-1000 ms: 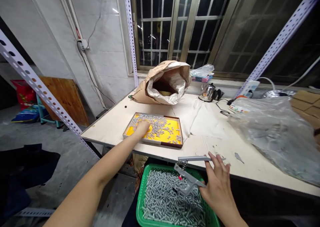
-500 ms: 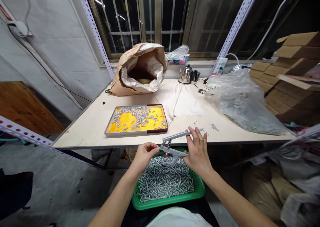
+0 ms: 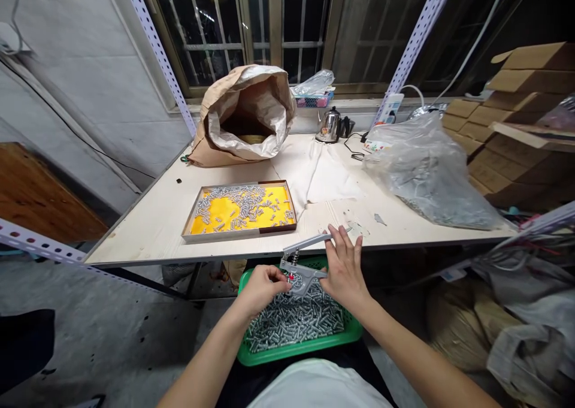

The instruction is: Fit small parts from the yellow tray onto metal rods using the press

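Observation:
My right hand (image 3: pixel 344 271) holds a grey hand press tool (image 3: pixel 302 264) by its handles, fingers stretched along the upper lever, over a green basket (image 3: pixel 287 351) filled with several small silver metal pieces. My left hand (image 3: pixel 263 287) is closed in a pinch at the jaw of the tool; what it pinches is too small to make out. On the table (image 3: pixel 148 228) beyond lies a shallow tray (image 3: pixel 224 233) with a yellow bottom and several silver pieces scattered in it.
An open brown paper sack (image 3: pixel 242 117) lies at the back of the table. A large clear plastic bag (image 3: pixel 426 174) of metal parts sits at the right. A kettle (image 3: pixel 329 126) stands by the barred window. Cardboard boxes (image 3: pixel 516 96) are stacked far right.
My left hand left the yellow tray and came back, closed, to the jaw of the press tool. My view turned right and down, and the tool and basket moved slightly left in view.

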A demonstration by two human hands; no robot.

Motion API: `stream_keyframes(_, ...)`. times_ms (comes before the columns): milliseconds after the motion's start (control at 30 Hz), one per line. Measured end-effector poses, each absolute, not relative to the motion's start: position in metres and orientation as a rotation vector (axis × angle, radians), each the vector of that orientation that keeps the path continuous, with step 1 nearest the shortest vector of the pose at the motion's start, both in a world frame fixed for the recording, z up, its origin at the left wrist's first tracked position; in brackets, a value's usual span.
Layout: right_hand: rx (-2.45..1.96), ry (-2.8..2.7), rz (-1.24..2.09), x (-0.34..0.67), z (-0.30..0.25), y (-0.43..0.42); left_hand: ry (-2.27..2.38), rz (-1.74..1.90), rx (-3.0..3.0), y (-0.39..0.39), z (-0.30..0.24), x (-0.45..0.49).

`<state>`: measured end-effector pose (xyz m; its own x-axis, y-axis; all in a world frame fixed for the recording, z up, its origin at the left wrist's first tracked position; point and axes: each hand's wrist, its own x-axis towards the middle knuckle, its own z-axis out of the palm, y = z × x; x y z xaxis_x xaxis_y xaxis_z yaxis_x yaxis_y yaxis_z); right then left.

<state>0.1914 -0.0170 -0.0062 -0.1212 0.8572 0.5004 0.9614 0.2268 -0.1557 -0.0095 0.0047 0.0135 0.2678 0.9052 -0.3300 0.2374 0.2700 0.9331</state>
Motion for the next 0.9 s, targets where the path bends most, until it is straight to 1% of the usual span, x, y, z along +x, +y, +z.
stream_keyframes(233,-1.658,-2.036,-0.258,0.187,-0.008,-0.02,1.161,0.502,1.291,0.007,0.013,-0.011)
stream_keyframes(433,-1.674,-1.998,-0.257,0.188,-0.004,-0.018,1.198,0.594,1.234,0.004,0.02,-0.012)
stream_keyframes(700,-1.529,-1.978,-0.39,0.188,0.003,-0.009,1.17,0.614,1.232,-0.001,0.029,-0.019)
stream_keyframes(800,-1.566,-2.089,-0.41,0.195,0.007,-0.002,1.108,0.673,1.18,-0.004,0.033,-0.027)
stream_keyframes(900,-1.639,-2.301,-0.384,0.202,0.008,0.008,1.188,0.81,1.05,-0.008,0.033,-0.031)
